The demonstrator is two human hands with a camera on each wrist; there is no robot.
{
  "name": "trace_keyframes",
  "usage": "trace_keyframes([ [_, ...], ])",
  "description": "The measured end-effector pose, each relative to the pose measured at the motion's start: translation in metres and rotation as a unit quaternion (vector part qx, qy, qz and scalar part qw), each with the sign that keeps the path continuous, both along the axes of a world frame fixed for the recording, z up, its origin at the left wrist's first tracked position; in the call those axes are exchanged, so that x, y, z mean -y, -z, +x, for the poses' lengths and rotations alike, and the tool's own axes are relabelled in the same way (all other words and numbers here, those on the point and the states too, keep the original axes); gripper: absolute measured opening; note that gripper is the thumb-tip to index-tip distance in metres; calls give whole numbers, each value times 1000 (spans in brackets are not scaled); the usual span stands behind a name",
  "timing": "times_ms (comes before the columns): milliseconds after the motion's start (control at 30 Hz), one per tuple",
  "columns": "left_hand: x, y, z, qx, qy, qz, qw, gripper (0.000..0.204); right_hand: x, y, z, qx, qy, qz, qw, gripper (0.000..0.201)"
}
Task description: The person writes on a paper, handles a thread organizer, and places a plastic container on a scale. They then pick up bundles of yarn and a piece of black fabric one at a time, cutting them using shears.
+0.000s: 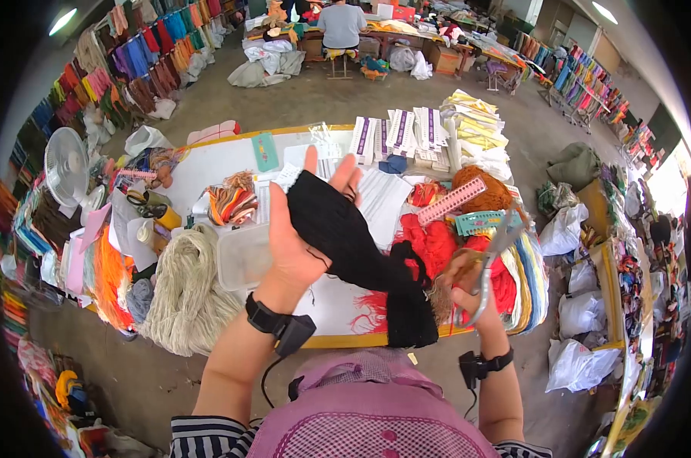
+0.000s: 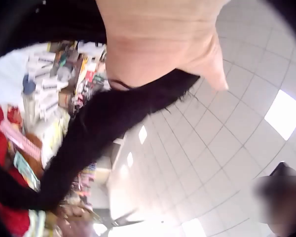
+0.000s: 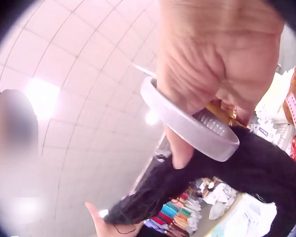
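A hank of black yarn (image 1: 334,229) stretches from my left hand toward my right and hangs over the table's front edge. My left hand (image 1: 288,256) supports its upper end on the palm, thumb and fingers spread out straight. At the other side, my right hand (image 1: 461,276) holds a pair of scissors (image 1: 484,284), blades pointing away from me. In the right wrist view the pale scissor handle (image 3: 202,133) loops round my thumb, which lies close against the yarn (image 3: 246,153). The curled fingers of that hand are partly hidden.
Red yarn (image 1: 437,248), a pink strip with holes (image 1: 452,200) and a teal card (image 1: 479,222) lie by my right hand. To the left are a cream hank (image 1: 189,298), a clear plastic box (image 1: 238,259) and a multicolored hank (image 1: 235,200). Papers cover the table's back.
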State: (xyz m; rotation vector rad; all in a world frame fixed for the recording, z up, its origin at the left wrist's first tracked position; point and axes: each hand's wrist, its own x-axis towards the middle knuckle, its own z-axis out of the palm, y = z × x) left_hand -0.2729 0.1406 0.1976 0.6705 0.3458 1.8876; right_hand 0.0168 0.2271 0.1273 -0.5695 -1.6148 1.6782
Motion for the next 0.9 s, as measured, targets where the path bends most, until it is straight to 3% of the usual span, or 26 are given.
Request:
trace_keyframes([
  [67, -5, 3, 14, 133, 87, -5, 987, 76, 7, 18, -10, -3, -1, -110, 994, 58],
  [133, -8, 10, 18, 151, 108, -11, 983, 74, 20, 1, -20, 23, -63, -121, 990, 52],
  [200, -10, 11, 21, 161, 105, -28, 981, 73, 25, -4, -32, 63, -71, -74, 993, 40],
  [267, -8, 14, 24, 160, 117, -45, 979, 74, 33, -21, -52, 67, -12, -48, 997, 28],
  [467, 2, 22, 36, 70, 163, -61, 982, 70, 20, -35, -98, 60, 100, -22, 993, 31],
  [600, 6, 22, 34, 44, 169, -61, 983, 70, 14, -30, -108, 50, 77, -67, 994, 23],
  [800, 8, 19, 22, 18, 136, -54, 989, 73, 14, -31, -102, -2, 127, -90, 988, 28],
  [900, 8, 17, 29, 3, 154, -56, 986, 73, 10, -33, -104, 13, 79, -158, 984, 26],
])
